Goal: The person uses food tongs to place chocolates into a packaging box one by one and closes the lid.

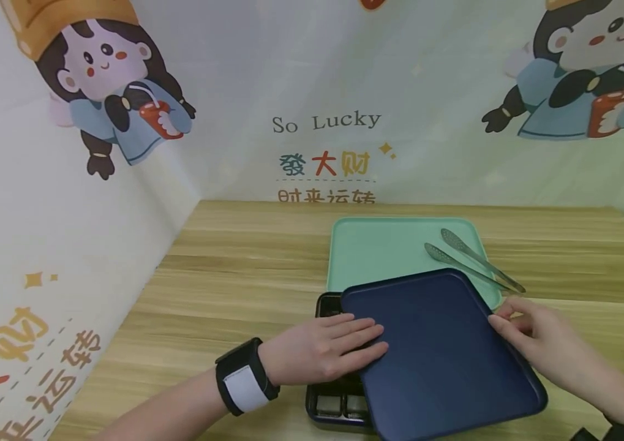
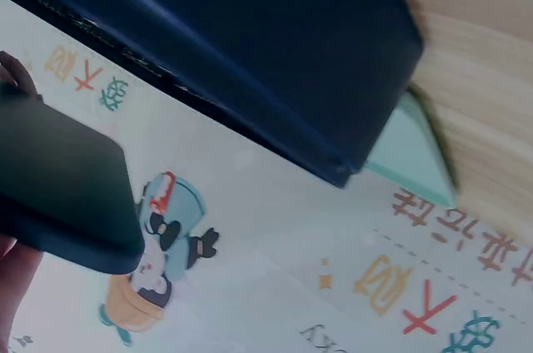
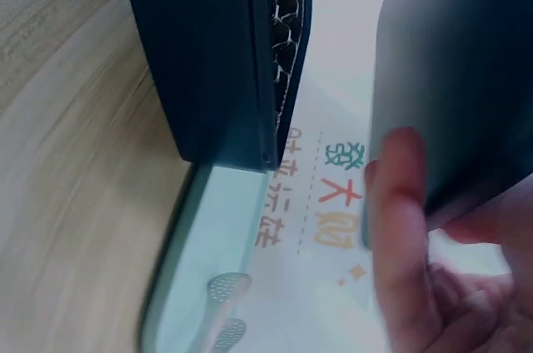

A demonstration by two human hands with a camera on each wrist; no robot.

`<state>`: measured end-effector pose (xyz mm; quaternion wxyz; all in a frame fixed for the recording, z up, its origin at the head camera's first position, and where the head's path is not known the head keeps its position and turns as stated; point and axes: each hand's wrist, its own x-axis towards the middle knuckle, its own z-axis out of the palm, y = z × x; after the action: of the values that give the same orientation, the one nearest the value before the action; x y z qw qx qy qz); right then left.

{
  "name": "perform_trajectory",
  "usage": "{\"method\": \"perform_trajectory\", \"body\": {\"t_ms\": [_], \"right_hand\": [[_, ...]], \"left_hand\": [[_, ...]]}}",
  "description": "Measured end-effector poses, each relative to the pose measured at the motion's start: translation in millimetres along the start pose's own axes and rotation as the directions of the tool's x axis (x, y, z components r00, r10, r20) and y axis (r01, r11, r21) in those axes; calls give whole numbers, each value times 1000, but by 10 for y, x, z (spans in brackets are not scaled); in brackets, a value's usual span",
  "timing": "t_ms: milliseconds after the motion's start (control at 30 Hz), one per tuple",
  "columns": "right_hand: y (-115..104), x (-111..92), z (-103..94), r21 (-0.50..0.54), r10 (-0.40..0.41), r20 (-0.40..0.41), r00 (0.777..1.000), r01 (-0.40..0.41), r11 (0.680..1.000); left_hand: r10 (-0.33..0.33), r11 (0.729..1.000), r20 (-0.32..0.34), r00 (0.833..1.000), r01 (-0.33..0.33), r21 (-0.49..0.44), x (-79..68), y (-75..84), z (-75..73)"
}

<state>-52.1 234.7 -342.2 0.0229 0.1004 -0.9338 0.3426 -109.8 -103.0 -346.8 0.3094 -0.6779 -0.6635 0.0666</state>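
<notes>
A dark navy rectangular lid (image 1: 438, 361) is held tilted over a dark box (image 1: 339, 419) with compartments. My left hand (image 1: 325, 349) lies across the lid's left edge, its fingers stretched over the top face; in the left wrist view, a digit shows at each face of the lid (image 2: 67, 186). At the opposite edge, my right hand (image 1: 534, 331) pinches the lid between thumb and fingers. The right wrist view shows one finger against the underside of the lid (image 3: 466, 62), which is apart from the box (image 3: 208, 62). Most of the box is hidden beneath the lid.
Behind the box, a mint green tray (image 1: 383, 245) lies on the wooden table (image 1: 223, 269). Metal tongs (image 1: 474, 260) with perforated ends rest on its right side, their joined end reaching past the rim. A printed curtain (image 1: 234, 79) hangs around the table.
</notes>
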Motion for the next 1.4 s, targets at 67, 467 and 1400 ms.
{"method": "perform_trajectory", "body": {"t_ms": [67, 467, 1400], "right_hand": [[22, -19, 18, 63, -43, -58, 997, 47, 997], [-206, 70, 111, -192, -738, -352, 576, 728, 659], [-185, 158, 494, 500, 13, 375, 927, -214, 839]], "left_hand": [[-37, 998, -53, 998, 34, -49, -52, -22, 11], [-300, 843, -195, 934, 164, -513, -155, -99, -62], [-479, -364, 696, 535, 600, -712, -273, -16, -89]]}}
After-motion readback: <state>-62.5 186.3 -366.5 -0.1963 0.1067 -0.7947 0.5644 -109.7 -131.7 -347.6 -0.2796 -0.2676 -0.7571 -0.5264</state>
